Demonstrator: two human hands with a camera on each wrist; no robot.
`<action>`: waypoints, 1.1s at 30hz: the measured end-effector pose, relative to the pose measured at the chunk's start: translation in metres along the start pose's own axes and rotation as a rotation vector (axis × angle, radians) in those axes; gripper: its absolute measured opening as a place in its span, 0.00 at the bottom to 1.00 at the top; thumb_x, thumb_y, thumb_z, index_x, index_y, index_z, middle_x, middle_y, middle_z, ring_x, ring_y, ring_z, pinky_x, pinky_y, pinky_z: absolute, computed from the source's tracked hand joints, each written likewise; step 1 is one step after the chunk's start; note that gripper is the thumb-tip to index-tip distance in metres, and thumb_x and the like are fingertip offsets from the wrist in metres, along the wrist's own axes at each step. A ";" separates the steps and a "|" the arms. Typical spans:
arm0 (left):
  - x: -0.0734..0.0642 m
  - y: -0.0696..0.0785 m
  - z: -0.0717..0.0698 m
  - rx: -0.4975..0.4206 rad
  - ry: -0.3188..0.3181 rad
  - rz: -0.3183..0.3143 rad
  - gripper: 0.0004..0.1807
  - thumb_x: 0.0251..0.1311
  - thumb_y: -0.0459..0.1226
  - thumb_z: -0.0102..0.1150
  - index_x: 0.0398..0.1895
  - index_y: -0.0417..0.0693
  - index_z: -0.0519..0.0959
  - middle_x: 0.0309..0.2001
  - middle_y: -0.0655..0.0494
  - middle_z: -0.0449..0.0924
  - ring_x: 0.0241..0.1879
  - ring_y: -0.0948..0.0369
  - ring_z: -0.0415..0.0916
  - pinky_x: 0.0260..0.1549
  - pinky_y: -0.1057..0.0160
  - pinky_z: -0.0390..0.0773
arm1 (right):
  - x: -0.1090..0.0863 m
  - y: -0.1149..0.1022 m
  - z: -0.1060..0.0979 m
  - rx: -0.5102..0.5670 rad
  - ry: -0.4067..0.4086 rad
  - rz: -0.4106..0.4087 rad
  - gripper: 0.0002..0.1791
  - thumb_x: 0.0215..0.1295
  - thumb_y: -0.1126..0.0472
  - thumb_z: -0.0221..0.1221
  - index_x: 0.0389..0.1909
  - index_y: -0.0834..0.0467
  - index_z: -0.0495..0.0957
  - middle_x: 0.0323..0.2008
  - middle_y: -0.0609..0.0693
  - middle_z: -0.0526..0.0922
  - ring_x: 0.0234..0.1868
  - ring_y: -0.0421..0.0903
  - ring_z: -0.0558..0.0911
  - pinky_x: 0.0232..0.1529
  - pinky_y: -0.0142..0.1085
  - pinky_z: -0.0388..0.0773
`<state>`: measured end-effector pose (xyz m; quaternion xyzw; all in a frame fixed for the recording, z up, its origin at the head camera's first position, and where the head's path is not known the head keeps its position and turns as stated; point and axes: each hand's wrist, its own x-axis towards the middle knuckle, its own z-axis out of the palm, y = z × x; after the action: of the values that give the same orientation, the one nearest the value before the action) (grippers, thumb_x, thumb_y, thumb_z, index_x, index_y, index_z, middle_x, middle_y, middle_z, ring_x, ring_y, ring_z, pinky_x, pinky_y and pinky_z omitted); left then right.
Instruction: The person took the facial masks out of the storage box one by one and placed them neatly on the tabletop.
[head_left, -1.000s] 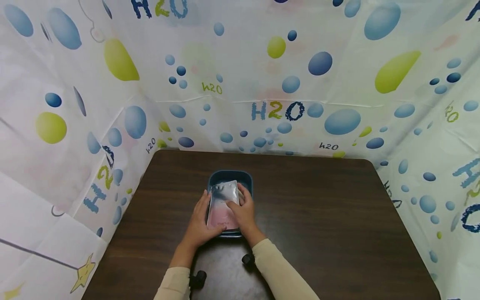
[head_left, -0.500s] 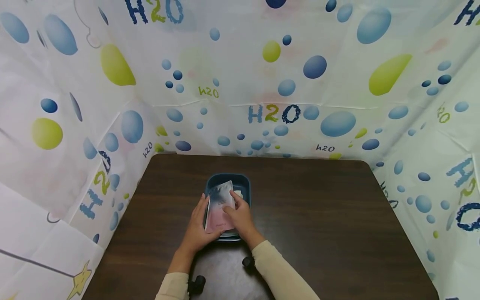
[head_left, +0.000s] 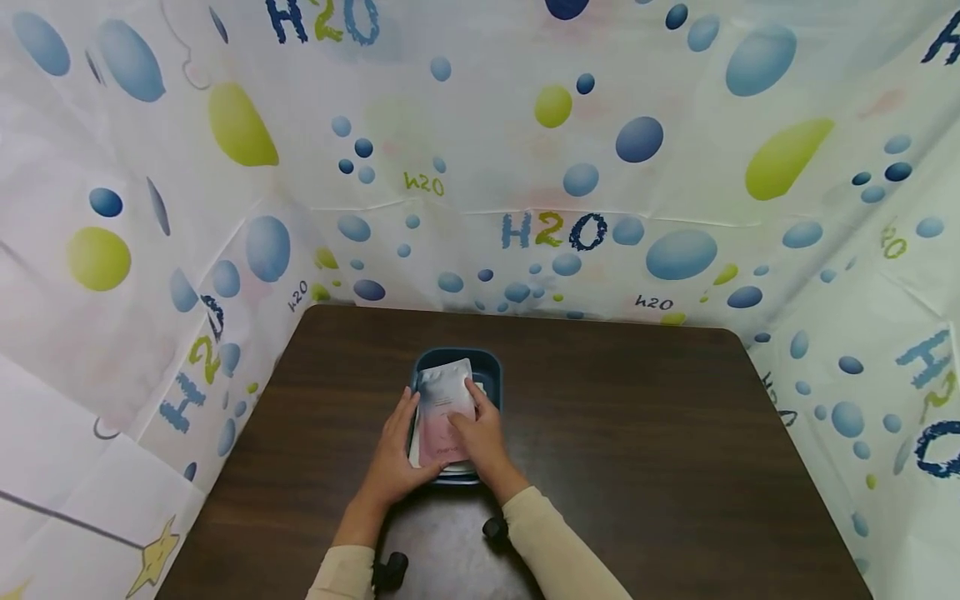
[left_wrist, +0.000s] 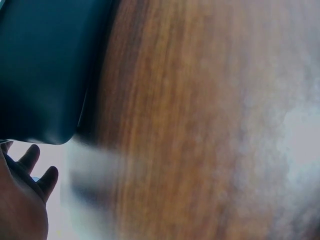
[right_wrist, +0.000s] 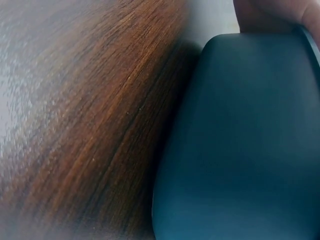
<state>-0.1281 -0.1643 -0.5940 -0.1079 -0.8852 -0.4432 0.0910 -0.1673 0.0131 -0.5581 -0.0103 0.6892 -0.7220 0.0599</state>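
A flat foil packet [head_left: 442,421], silver above and pink below, lies over a dark blue rectangular tray [head_left: 459,352]; pale edges show beneath it. My left hand [head_left: 393,454] lies along the packet's left side, fingers extended and thumb near the lower edge. From the right, my right hand [head_left: 483,437] pinches the packet, thumb on its face and fingers by its right edge. In the left wrist view, straight fingers [left_wrist: 47,182] show past the tray's outer wall [left_wrist: 45,65]. The right wrist view has part of my right hand [right_wrist: 277,15] at the tray's top.
The tray stands on a dark brown wooden table [head_left: 637,450], left of its middle. Behind and at both sides hangs a white curtain [head_left: 480,125] printed with blue and green drops. A small black device [head_left: 390,572] sits at each wrist.
The packet straightened slightly after a small tilt, and pale edges now show at its lower left. My right hand slid a little down its right side. The head view shifted slightly.
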 end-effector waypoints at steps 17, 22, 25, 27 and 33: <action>0.001 -0.002 0.001 -0.010 0.005 0.011 0.62 0.43 0.52 0.78 0.82 0.56 0.53 0.84 0.51 0.45 0.78 0.39 0.53 0.66 0.25 0.58 | -0.006 -0.009 0.002 -0.173 0.038 -0.116 0.43 0.64 0.68 0.59 0.79 0.46 0.59 0.80 0.51 0.59 0.75 0.57 0.66 0.70 0.57 0.68; 0.000 -0.002 0.002 -0.014 0.002 0.011 0.63 0.43 0.53 0.79 0.82 0.54 0.53 0.84 0.51 0.45 0.77 0.39 0.54 0.65 0.24 0.59 | -0.003 -0.011 -0.002 -0.178 0.059 -0.158 0.43 0.63 0.70 0.59 0.79 0.46 0.60 0.80 0.48 0.60 0.76 0.57 0.66 0.71 0.58 0.66; 0.000 -0.002 0.003 -0.014 0.000 0.008 0.63 0.42 0.53 0.79 0.82 0.56 0.53 0.84 0.51 0.45 0.77 0.39 0.53 0.66 0.25 0.60 | 0.000 -0.016 -0.005 -0.192 0.074 -0.184 0.43 0.62 0.70 0.59 0.79 0.48 0.61 0.80 0.49 0.60 0.75 0.57 0.67 0.71 0.59 0.66; -0.001 -0.002 0.002 -0.009 0.002 0.012 0.64 0.42 0.52 0.79 0.82 0.56 0.52 0.84 0.50 0.45 0.77 0.39 0.53 0.66 0.25 0.60 | 0.002 -0.020 -0.007 -0.194 0.082 -0.203 0.43 0.61 0.71 0.59 0.78 0.50 0.61 0.80 0.50 0.60 0.74 0.58 0.68 0.71 0.58 0.67; 0.002 0.000 0.000 0.010 0.017 0.024 0.64 0.42 0.52 0.80 0.82 0.52 0.54 0.83 0.48 0.47 0.77 0.38 0.54 0.65 0.26 0.62 | 0.010 -0.029 -0.013 -0.198 0.109 -0.223 0.44 0.58 0.72 0.59 0.78 0.52 0.62 0.79 0.53 0.62 0.68 0.57 0.72 0.64 0.55 0.73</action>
<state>-0.1301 -0.1640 -0.5942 -0.1144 -0.8851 -0.4387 0.1046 -0.1802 0.0260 -0.5307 -0.0536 0.7539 -0.6521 -0.0594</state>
